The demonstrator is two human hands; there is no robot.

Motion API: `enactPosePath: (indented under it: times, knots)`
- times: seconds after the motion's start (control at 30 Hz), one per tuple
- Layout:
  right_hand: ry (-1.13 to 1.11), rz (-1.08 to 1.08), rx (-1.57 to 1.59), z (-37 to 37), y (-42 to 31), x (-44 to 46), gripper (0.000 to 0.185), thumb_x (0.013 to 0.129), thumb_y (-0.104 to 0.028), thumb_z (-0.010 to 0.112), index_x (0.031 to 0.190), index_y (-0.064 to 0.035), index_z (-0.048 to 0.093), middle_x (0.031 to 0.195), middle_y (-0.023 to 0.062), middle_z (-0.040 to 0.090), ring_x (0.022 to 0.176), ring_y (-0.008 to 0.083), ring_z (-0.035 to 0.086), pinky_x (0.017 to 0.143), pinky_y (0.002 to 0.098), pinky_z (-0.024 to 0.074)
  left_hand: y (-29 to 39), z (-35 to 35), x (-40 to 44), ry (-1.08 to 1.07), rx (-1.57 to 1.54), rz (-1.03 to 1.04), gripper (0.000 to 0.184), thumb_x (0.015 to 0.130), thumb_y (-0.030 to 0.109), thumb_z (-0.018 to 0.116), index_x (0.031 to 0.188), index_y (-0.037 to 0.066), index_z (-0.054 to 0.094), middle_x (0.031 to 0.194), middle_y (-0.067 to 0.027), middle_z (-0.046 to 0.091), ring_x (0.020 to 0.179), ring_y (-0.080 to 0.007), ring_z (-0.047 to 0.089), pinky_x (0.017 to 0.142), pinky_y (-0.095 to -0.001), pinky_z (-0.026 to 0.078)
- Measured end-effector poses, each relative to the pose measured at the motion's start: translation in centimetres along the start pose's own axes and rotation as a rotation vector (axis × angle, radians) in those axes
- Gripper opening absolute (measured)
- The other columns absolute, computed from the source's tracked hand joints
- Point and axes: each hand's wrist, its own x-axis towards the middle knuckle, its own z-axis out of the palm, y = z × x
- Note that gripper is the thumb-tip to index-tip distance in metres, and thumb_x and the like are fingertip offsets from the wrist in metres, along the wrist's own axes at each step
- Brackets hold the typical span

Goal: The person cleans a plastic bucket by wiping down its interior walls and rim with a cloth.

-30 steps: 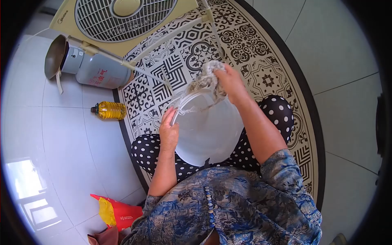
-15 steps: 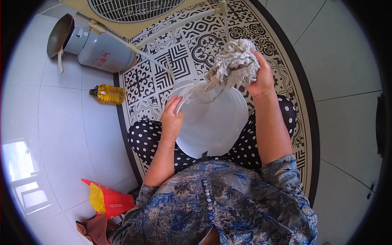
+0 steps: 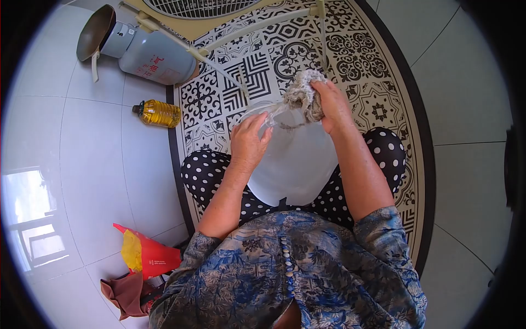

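The right hand [image 3: 333,107] clasps the bunched cloth [image 3: 304,94] above the white bucket [image 3: 293,170]; the left hand [image 3: 249,142], apart, is at loose strands [image 3: 279,108], grip unclear. Most cloth is gathered, strands not yet.

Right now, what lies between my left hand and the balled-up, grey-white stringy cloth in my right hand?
In the head view, thin pale strands stretch from the stringy cloth toward your left hand, with the white plastic bucket behind them.

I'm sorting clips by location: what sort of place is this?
Probably a home, perhaps a kitchen area: a gas cylinder, a frying pan and a bottle of yellow liquid suggest it.
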Motion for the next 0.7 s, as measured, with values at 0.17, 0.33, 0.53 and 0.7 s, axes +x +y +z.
enactPosePath:
  times: [0.17, 0.33, 0.53, 0.7]
  knots:
    - [0.007, 0.023, -0.056, 0.5, 0.3, -0.2, 0.026, 0.091, -0.017, 0.051, 0.112, -0.0014, 0.055, 0.100, 0.0071, 0.062, 0.086, 0.0160, 0.060, 0.075, 0.0300, 0.0482, 0.4, 0.1, 1.0, 0.023, 0.107, 0.007, 0.032, 0.079, 0.021, 0.070, 0.107, 0.007, 0.064, 0.103, -0.0112, 0.063, 0.092, -0.0283, 0.061, 0.085, -0.0382, 0.047]
    - [0.118, 0.037, -0.100, 0.3, 1.0, 0.5, 0.031, 0.090, -0.019, 0.052, 0.115, 0.0001, 0.053, 0.104, 0.0093, 0.060, 0.092, 0.0174, 0.058, 0.078, 0.0309, 0.0468, 2.0, -0.1, 2.8, -0.019, 0.085, -0.047, 0.027, 0.079, 0.024, 0.070, 0.100, 0.007, 0.066, 0.092, -0.0084, 0.064, 0.085, -0.0274, 0.063, 0.077, -0.0372, 0.049]
    - [0.007, -0.027, -0.167, 0.0, 1.3, 0.1, 0.033, 0.090, -0.020, 0.052, 0.115, 0.0005, 0.053, 0.105, 0.0117, 0.060, 0.094, 0.0172, 0.057, 0.079, 0.0312, 0.0460, 2.9, 0.3, 4.5, -0.044, 0.015, -0.023, 0.021, 0.080, 0.027, 0.068, 0.086, 0.007, 0.069, 0.080, -0.0101, 0.064, 0.077, -0.0291, 0.063, 0.067, -0.0371, 0.050]
    - [-0.044, -0.035, -0.241, 0.3, 0.7, -0.5, 0.032, 0.090, -0.020, 0.051, 0.115, -0.0004, 0.054, 0.102, 0.0106, 0.062, 0.088, 0.0177, 0.059, 0.077, 0.0315, 0.0469, 1.4, 1.8, 5.1, -0.051, -0.280, -0.150, 0.021, 0.082, 0.023, 0.065, 0.080, 0.002, 0.068, 0.074, -0.0085, 0.063, 0.064, -0.0227, 0.060, 0.060, -0.0312, 0.046]
